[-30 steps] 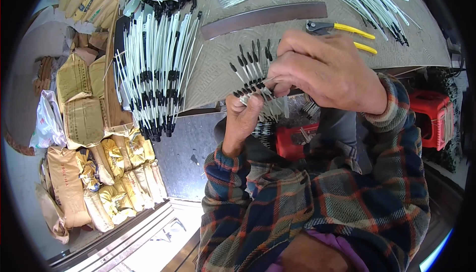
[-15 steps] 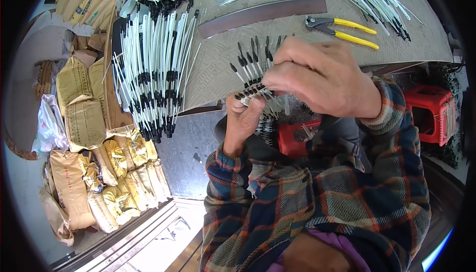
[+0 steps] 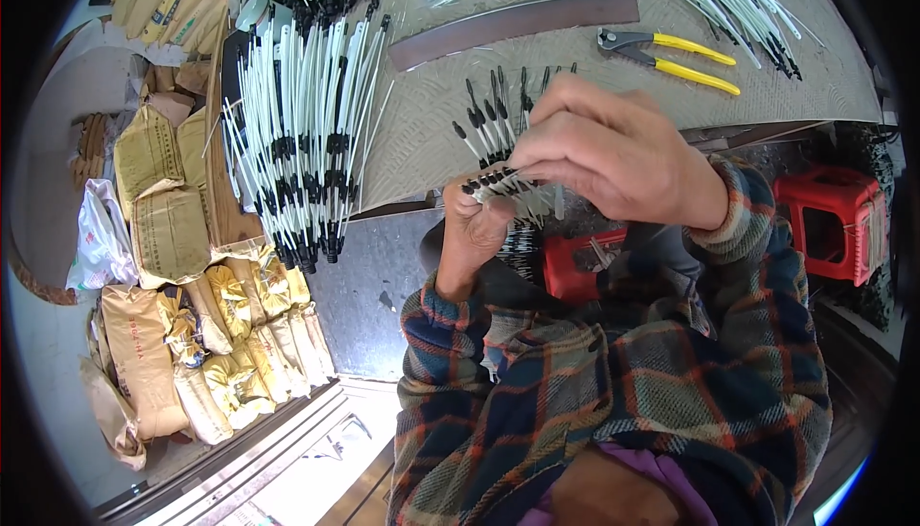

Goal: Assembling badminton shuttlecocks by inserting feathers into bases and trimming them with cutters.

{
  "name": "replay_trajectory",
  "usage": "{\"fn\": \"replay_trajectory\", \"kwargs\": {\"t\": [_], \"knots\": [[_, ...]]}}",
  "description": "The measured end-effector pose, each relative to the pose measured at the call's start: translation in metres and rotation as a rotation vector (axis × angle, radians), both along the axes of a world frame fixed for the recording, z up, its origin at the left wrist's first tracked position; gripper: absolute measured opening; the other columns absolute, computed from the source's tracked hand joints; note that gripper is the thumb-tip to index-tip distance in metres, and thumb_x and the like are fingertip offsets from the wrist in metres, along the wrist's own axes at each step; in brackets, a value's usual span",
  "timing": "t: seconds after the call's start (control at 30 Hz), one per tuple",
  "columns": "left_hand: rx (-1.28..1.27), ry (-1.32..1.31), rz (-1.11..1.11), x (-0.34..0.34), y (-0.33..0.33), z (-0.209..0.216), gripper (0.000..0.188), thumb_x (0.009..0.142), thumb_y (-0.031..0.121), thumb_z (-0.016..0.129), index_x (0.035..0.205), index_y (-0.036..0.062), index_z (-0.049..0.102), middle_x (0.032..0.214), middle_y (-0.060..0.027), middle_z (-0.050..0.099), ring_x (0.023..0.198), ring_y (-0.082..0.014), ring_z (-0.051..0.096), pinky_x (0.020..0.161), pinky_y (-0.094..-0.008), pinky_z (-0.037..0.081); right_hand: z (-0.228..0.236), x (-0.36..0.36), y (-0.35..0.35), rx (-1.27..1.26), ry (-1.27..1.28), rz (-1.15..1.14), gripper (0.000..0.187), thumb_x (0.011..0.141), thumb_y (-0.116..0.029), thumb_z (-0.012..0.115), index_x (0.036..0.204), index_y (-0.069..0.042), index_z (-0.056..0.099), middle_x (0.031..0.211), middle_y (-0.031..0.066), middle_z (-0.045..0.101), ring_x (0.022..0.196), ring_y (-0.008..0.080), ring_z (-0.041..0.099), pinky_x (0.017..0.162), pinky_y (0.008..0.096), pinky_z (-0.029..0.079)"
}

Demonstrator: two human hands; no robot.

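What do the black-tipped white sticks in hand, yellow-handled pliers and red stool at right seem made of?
Slim black-tipped white sticks: probably plastic; smooth, evenly white shafts. Yellow-handled pliers: dark head, likely metal; smooth handles suggest plastic or rubber. Red stool: probably moulded plastic, glossy and uniformly coloured.

Thin white rods with black tips are bunched in the left hand. Some tips fan apart; others form a close row.
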State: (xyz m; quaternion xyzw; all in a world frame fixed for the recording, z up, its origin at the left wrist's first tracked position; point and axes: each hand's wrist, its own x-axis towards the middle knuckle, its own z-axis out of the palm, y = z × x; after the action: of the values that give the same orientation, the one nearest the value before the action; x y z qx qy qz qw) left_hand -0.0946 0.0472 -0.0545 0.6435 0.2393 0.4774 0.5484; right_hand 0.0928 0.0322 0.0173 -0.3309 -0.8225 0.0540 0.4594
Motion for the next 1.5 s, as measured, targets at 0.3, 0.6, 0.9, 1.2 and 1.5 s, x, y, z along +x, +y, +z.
{"fn": "replay_trajectory", "kwargs": {"t": [0.3,0.6,0.9,1.2,1.5], "knots": [[0.004,0.247,0.115,-0.010,0.001,-0.007,0.056,0.087,0.050,0.042,0.089,-0.0032,0.059,0.073,-0.0016,0.060,0.064,-0.0076,0.052,0.058,-0.0233,0.044,-0.004,0.000,0.010,-0.058,0.111,0.133,0.025,0.065,-0.001,0.068,0.088,-0.001,0.059,0.078,0.0085,0.051,0.061,0.0196,0.054,0.051,0.0271,0.043],[0.008,0.213,0.079,-0.002,0.000,0.004,0.062,0.086,0.055,0.041,0.085,-0.0040,0.059,0.070,-0.0016,0.058,0.062,-0.0071,0.050,0.054,-0.0232,0.042,0.002,0.002,0.004,-0.017,0.021,0.111,0.027,0.064,0.001,0.068,0.089,0.000,0.059,0.077,0.0083,0.050,0.060,0.0184,0.054,0.048,0.0266,0.042],[-0.065,0.210,-0.098,0.005,-0.002,0.016,0.018,0.080,0.014,0.064,0.088,-0.0012,0.064,0.073,-0.0005,0.061,0.066,-0.0057,0.051,0.059,-0.0220,0.044,-0.002,-0.002,0.002,0.032,0.107,0.055,0.025,0.072,0.001,0.062,0.096,0.000,0.060,0.082,0.0090,0.054,0.062,0.0183,0.055,0.051,0.0268,0.044],[-0.240,0.188,-0.186,0.004,0.002,0.026,0.024,0.081,0.005,0.060,0.104,-0.0018,0.061,0.101,-0.0086,0.064,0.088,-0.0090,0.058,0.077,-0.0228,0.046,0.005,0.026,0.005,-0.221,-0.111,-0.255,0.024,0.078,-0.001,0.057,0.101,-0.006,0.055,0.078,0.0079,0.053,0.063,0.0232,0.054,0.053,0.0287,0.040],[-0.318,0.246,-0.150,0.003,0.003,0.026,0.023,0.081,0.003,0.061,0.103,-0.0035,0.062,0.101,-0.0083,0.064,0.084,-0.0068,0.055,0.075,-0.0223,0.046,0.007,0.027,0.005,-0.098,-0.088,-0.193,0.018,0.076,-0.003,0.061,0.093,-0.007,0.061,0.073,0.0063,0.046,0.060,0.0208,0.048,0.050,0.0298,0.036]]}}
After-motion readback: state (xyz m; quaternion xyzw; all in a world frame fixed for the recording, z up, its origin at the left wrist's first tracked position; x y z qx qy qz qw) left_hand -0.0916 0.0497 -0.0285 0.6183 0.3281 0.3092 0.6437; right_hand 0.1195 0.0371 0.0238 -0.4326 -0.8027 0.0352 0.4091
